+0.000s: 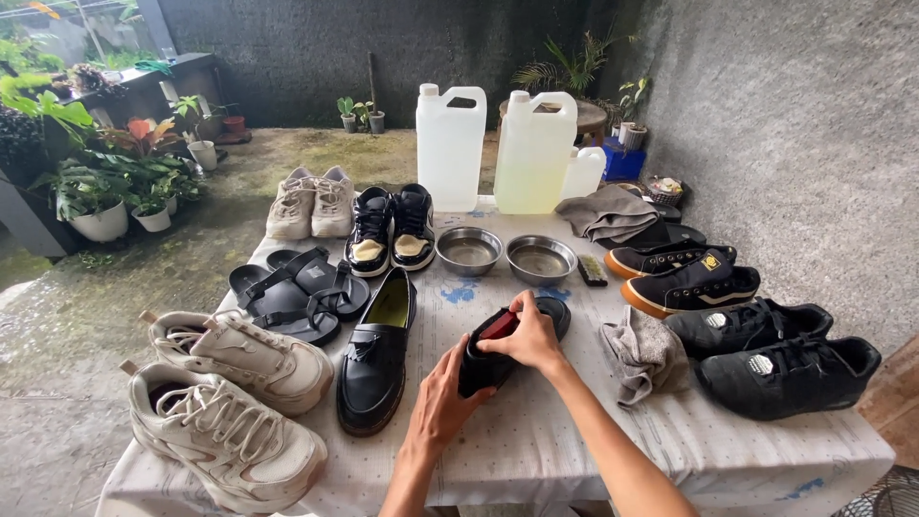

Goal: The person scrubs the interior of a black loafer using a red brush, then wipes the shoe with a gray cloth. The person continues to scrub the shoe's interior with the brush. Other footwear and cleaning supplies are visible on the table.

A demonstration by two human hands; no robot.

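A black loafer [486,356] with a red inner lining lies on the table [536,450] in front of me. My left hand [443,400] grips its heel end from below. My right hand [529,337] rests on top, fingers curled over its opening. Its matching black loafer [376,359] stands just to the left with a yellowish insole showing. A round black tin [557,311] peeks out behind my right hand.
Two steel bowls [469,250] [541,259], a small brush [592,271], a grey cloth [643,356] and two large jugs [451,146] [534,151] stand beyond. Cream sneakers [230,402], black sandals [297,292] and several dark sneakers [780,369] crowd both table sides. Potted plants [96,196] line the left.
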